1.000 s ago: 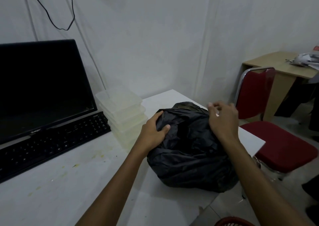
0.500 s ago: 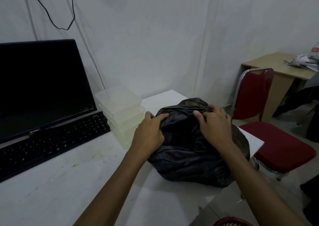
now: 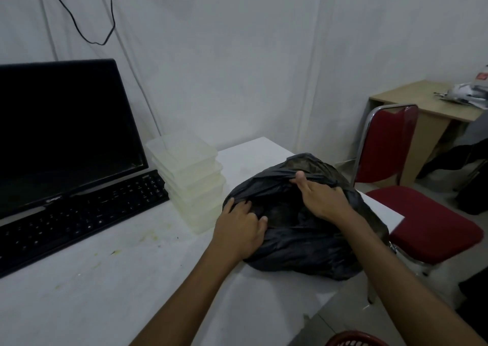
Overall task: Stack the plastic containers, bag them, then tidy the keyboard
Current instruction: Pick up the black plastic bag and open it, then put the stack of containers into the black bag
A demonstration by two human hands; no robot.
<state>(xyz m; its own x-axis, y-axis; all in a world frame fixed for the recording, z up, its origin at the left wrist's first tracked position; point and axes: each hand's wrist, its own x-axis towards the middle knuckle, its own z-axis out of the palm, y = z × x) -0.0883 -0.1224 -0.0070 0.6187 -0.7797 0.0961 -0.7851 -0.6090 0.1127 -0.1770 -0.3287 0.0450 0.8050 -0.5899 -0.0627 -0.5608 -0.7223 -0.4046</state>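
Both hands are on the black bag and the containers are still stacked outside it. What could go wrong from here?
1. The black bag bulges over the table's right edge; tugging by the left hand and right hand might slide it off.
2. The stacked containers stand close beside the left hand; a sideways bump could topple them onto the keyboard.

White bench (image 3: 111, 293), stained and loaded along its back and right side.
A black keyboard (image 3: 79, 213) lies at the left under a dark monitor (image 3: 60, 131); a stack of clear plastic containers (image 3: 190, 182) stands just beside the keyboard's right end, and a crumpled black bag (image 3: 303, 240) sits by the right edge.
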